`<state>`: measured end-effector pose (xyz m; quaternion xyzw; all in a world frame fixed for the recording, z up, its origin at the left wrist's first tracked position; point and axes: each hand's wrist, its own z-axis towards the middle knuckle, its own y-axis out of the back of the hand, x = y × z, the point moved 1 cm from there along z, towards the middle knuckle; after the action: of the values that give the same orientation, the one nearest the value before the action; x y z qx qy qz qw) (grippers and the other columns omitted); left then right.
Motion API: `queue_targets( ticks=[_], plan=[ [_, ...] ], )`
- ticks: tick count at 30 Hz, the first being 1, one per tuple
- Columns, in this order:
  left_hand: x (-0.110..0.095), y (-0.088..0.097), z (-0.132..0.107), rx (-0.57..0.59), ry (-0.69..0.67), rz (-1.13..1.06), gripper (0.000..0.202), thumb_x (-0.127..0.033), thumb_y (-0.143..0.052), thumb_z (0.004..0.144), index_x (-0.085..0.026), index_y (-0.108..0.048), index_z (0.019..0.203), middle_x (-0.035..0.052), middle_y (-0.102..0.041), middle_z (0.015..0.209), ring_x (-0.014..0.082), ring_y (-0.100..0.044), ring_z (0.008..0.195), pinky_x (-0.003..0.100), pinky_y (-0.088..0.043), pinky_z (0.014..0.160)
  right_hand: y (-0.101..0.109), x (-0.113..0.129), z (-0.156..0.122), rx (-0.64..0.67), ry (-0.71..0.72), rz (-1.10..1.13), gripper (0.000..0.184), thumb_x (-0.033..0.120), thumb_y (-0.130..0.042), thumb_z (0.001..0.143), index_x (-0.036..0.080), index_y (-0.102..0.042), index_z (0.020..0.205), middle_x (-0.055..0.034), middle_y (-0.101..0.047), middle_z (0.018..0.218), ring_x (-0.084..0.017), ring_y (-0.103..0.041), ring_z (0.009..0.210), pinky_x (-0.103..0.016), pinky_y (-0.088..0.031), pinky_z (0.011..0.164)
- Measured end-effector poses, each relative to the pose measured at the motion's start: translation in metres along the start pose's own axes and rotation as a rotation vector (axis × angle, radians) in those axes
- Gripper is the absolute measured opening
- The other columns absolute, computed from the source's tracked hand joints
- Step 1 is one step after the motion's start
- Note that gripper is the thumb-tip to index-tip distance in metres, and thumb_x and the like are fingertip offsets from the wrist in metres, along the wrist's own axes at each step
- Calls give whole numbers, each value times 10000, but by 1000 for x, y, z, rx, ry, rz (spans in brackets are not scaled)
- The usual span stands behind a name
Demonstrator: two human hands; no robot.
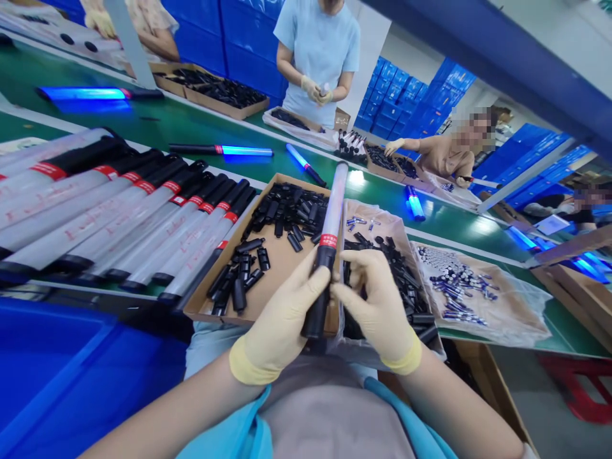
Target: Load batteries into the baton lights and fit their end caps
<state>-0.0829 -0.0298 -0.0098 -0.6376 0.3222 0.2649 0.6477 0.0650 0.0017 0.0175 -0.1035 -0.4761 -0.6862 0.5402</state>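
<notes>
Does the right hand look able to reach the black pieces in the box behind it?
Probably yes: the right hand merely touches the wand, and the black pieces lie uncovered right behind it.

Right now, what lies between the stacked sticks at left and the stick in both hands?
In the head view, an open cardboard box of loose black caps lies between the stacked sticks and the held stick.

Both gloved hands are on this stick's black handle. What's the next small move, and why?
Likely press or twist the black handle to test it: left hand and right hand both grip it, the tube is unlit, while sticks on the green belt glow blue.
</notes>
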Motion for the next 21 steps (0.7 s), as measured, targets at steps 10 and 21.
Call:
queue_targets(
  ticks=[10,21],
  plan=[
    [-8,-1,11,-117,204,-201,418,-496,-560,949,-224,-667,1248,85,-716,1050,214,-678,962,327,-564,852,-7,11,-8,553,619,-354,256,189,-495,990,209,-621,1211,-127,-618,1382,-200,-685,843,-351,-582,730],
    [-24,23,12,-55,-10,-3,479,-544,-445,994,-282,-670,1325,54,-599,1463,263,-484,1397,431,-392,1153,50,-157,165,138,-130,-634,282,160,-477,954,192,-701,1123,-95,-589,1445,-224,-551,1325,-387,-405,1141]
  ],
)
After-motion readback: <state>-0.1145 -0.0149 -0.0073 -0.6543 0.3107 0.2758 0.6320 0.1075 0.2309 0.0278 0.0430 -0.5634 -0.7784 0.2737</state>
